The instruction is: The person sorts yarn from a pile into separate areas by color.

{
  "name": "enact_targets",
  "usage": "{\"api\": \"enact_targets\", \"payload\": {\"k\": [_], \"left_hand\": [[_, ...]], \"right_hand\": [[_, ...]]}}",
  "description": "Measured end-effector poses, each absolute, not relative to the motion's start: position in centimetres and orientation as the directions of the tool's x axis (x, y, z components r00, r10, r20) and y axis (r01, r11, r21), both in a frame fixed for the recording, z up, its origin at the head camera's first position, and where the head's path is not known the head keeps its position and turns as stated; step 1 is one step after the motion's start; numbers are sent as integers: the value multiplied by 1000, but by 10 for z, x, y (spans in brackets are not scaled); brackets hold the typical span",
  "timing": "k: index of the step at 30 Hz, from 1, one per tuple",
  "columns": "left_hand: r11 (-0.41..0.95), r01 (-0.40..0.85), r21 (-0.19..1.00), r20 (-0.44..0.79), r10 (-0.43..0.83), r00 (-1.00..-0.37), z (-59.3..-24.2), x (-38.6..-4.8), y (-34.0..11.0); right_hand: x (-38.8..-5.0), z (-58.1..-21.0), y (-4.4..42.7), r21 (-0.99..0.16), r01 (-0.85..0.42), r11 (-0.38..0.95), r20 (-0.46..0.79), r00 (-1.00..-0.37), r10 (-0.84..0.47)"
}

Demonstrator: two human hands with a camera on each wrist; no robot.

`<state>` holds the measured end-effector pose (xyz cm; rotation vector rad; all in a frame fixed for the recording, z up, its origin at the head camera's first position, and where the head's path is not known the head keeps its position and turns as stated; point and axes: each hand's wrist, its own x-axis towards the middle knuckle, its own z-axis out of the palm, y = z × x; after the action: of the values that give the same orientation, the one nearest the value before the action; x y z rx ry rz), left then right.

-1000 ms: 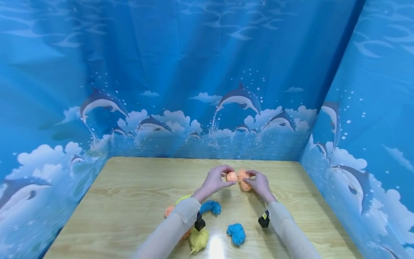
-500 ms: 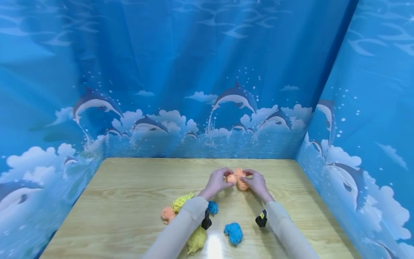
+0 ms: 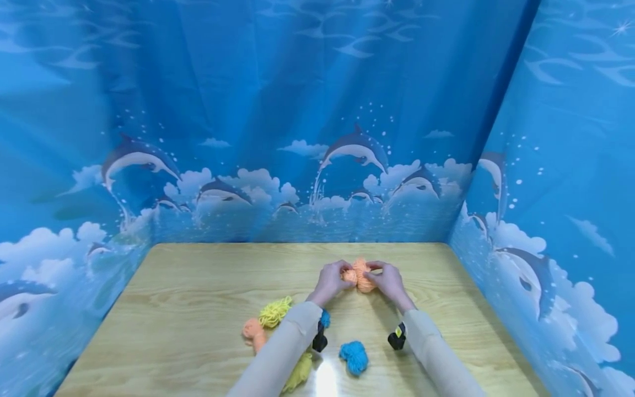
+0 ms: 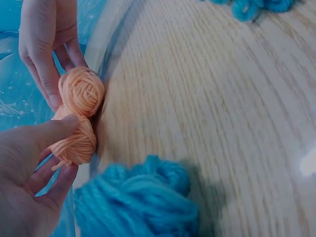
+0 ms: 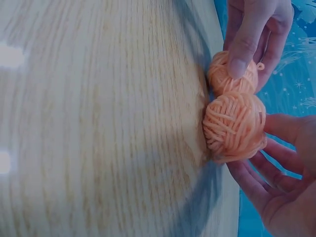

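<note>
My left hand (image 3: 329, 282) pinches a small peach-orange ball of yarn (image 3: 350, 275) between thumb and fingers, near the table's far side. Pressed against it is a larger orange ball of yarn (image 3: 364, 280), which my right hand (image 3: 389, 280) grips from the right. In the right wrist view the larger ball (image 5: 234, 126) sits against the fingertips of the right hand, while the left thumb lies over the smaller ball (image 5: 232, 74). The left wrist view shows both balls touching, low at the tabletop.
A blue yarn bundle (image 3: 354, 357) lies between the forearms. Another blue one (image 3: 324, 318) is mostly hidden by the left wrist. Left of that arm are yellow yarn (image 3: 275, 312), an orange yarn piece (image 3: 254, 333) and more yellow yarn (image 3: 300, 370), partly covered.
The small ball and the larger one have come together, closing the slight gap between them. The left forearm has shifted, baring more of the yellow and orange yarn on its left.
</note>
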<state>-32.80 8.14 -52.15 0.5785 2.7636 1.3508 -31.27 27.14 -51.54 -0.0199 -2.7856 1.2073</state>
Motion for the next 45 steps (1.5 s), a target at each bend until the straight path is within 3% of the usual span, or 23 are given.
{"api": "enact_targets", "payload": {"k": [21, 34, 45], "left_hand": [[561, 256, 787, 64, 339, -939, -516, -329, 76], [406, 351, 844, 164, 428, -889, -503, -325, 41], [344, 370, 863, 212, 418, -883, -492, -316, 1]], "right_hand": [[-312, -517, 268, -727, -6, 687, 83, -994, 78], [-310, -517, 270, -743, 26, 669, 35, -996, 77], [-309, -517, 270, -751, 10, 661, 37, -998, 57]]}}
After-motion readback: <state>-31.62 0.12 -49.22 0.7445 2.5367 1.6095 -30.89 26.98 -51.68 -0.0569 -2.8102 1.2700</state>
